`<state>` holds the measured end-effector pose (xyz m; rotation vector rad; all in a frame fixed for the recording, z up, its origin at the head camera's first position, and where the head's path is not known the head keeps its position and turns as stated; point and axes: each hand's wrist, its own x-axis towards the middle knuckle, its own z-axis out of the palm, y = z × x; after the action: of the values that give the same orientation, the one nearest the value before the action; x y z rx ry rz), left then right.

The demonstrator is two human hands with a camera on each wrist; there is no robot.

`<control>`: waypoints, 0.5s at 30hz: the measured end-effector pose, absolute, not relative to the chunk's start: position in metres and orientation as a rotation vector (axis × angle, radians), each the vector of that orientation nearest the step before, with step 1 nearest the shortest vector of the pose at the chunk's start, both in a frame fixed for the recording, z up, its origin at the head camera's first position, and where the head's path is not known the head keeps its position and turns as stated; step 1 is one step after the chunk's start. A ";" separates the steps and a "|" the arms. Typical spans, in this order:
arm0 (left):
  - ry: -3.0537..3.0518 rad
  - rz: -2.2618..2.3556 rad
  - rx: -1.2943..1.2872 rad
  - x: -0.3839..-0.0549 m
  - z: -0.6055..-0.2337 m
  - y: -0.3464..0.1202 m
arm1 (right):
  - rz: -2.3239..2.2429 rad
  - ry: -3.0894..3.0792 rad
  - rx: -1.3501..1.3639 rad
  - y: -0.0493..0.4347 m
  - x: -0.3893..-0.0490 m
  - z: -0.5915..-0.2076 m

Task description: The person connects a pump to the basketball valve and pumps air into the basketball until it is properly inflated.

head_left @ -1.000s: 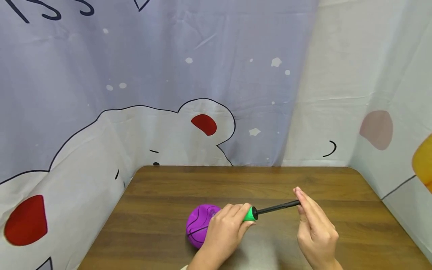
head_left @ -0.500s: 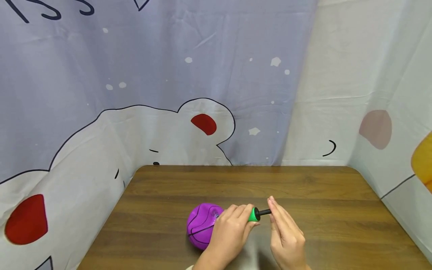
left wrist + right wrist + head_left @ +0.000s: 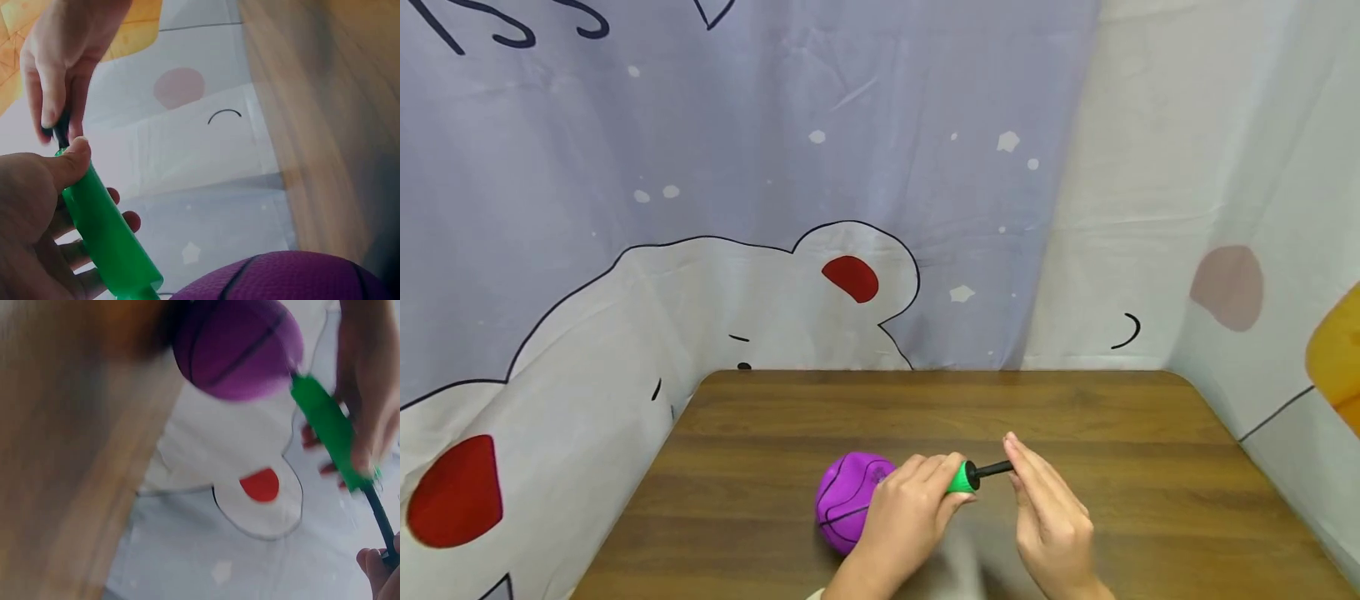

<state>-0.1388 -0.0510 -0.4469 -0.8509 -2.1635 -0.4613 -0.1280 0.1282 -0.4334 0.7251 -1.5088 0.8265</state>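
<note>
A small purple basketball (image 3: 847, 502) with black lines is at the left of the hands. My left hand (image 3: 904, 517) wraps its fingers and thumb around the green barrel of a hand pump (image 3: 109, 231). The pump's narrow tip meets the ball's surface in the right wrist view, where the ball (image 3: 240, 350) shows a dimple-free round side. From the barrel's other end a short length of black rod (image 3: 995, 468) sticks out. My right hand (image 3: 1054, 521) holds the rod's end handle between thumb and fingers, seen also in the left wrist view (image 3: 62, 69).
A brown wooden table (image 3: 760, 425) lies under the hands and ball. Behind it and at both sides hangs a printed cloth (image 3: 970, 192) with white bear shapes, reaching the table's back edge.
My right hand has moved left toward the barrel, pushing most of the black rod in, then eased back slightly right. My left hand and the ball have barely shifted.
</note>
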 end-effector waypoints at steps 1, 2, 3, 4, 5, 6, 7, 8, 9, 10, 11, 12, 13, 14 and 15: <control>-2.172 -0.459 -0.845 -0.139 -0.447 -0.052 | 0.830 -1.506 0.698 0.132 -0.127 -0.430; -2.179 -0.458 -0.838 -0.139 -0.447 -0.053 | 0.830 -1.509 0.667 0.136 -0.126 -0.427; -2.187 -0.460 -0.832 -0.140 -0.447 -0.054 | 0.829 -1.510 0.635 0.140 -0.126 -0.423; -2.191 -0.461 -0.828 -0.140 -0.447 -0.055 | 0.825 -1.511 0.608 0.144 -0.125 -0.420; -2.192 -0.466 -0.827 -0.140 -0.447 -0.055 | 0.824 -1.505 0.587 0.148 -0.125 -0.417; -2.192 -0.468 -0.829 -0.140 -0.447 -0.056 | 0.822 -1.505 0.574 0.151 -0.124 -0.414; -2.191 -0.470 -0.831 -0.141 -0.447 -0.056 | 0.821 -1.504 0.562 0.153 -0.124 -0.412; -2.190 -0.470 -0.832 -0.141 -0.447 -0.056 | 0.821 -1.502 0.555 0.155 -0.124 -0.411; -2.190 -0.469 -0.832 -0.141 -0.447 -0.055 | 0.827 -1.502 0.551 0.155 -0.123 -0.410; -2.189 -0.465 -0.831 -0.141 -0.447 -0.055 | 0.831 -1.506 0.549 0.155 -0.123 -0.411; -2.186 -0.464 -0.832 -0.140 -0.447 -0.054 | 0.839 -1.510 0.550 0.154 -0.122 -0.412; -2.184 -0.463 -0.833 -0.140 -0.447 -0.053 | 0.847 -1.517 0.549 0.152 -0.122 -0.414; -2.181 -0.460 -0.833 -0.140 -0.447 -0.052 | 0.854 -1.527 0.548 0.150 -0.121 -0.416; -2.176 -0.459 -0.833 -0.139 -0.447 -0.052 | 0.860 -1.534 0.547 0.147 -0.121 -0.419; -2.172 -0.457 -0.835 -0.139 -0.448 -0.050 | 0.863 -1.539 0.551 0.145 -0.120 -0.423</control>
<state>-0.1387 -0.0504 -0.4477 -0.8348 -2.1725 -0.4575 -0.1202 0.1446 -0.4226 0.5505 -1.5386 0.8635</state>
